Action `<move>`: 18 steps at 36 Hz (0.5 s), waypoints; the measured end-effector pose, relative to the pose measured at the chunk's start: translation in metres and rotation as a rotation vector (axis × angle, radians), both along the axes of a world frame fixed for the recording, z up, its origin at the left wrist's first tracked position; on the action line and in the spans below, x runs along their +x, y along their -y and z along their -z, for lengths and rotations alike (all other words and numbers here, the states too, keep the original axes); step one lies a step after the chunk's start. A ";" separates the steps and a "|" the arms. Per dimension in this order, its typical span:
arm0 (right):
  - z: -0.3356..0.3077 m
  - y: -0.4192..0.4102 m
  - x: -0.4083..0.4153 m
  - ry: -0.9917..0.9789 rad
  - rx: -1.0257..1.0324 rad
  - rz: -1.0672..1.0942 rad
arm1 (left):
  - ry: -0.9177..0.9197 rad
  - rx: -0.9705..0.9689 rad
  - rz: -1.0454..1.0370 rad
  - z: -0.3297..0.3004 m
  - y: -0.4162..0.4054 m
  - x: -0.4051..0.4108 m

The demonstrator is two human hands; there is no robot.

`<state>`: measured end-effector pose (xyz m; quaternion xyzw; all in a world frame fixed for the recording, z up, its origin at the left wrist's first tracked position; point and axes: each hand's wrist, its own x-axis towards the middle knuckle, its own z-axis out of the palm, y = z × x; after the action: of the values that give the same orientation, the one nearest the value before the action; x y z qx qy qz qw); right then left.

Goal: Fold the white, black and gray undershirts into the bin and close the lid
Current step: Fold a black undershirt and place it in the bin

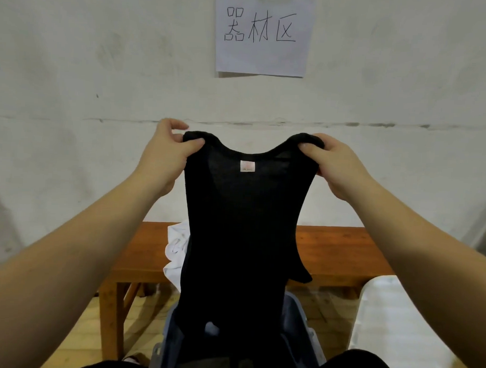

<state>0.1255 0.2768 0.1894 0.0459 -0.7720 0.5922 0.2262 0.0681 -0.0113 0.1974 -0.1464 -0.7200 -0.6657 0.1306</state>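
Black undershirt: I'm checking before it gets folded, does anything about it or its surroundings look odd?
Nothing is damaged. The black undershirt hangs straight from both hands, left hand and right hand. Only the white undershirt lies crumpled on the bench.

A scuffed white wall (102,68) bears a handwritten paper sign (263,33); a wooden bench (338,253) stands on pale wood floor (145,332)

Count, from where I stand. My hands: two, left grip (166,151) and right grip (336,165), each pinching one strap. Straps: two. Black undershirt (240,225): one, with one label (247,166) at its neck. White undershirt (176,250): one, partly hidden behind the black. Gray undershirt: cannot tell. Counter (335,256): one, wooden. Bin (300,318): one, bluish, below the shirt. Paper sign (263,33) on the wall: one, bearing three characters.
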 end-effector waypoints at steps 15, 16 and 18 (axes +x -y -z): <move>-0.023 0.066 0.004 -0.009 0.221 -0.064 | 0.049 -0.042 0.495 0.003 -0.037 0.030; -0.023 0.069 0.004 0.001 0.219 -0.071 | 0.051 -0.068 0.502 0.004 -0.038 0.030; -0.020 0.074 0.005 0.034 0.207 -0.107 | 0.050 -0.101 0.497 0.008 -0.041 0.030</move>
<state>0.1305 0.2030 0.2091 0.1002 -0.8292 0.5212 0.1753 0.0978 0.0293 0.1891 -0.3090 -0.6972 -0.6438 -0.0624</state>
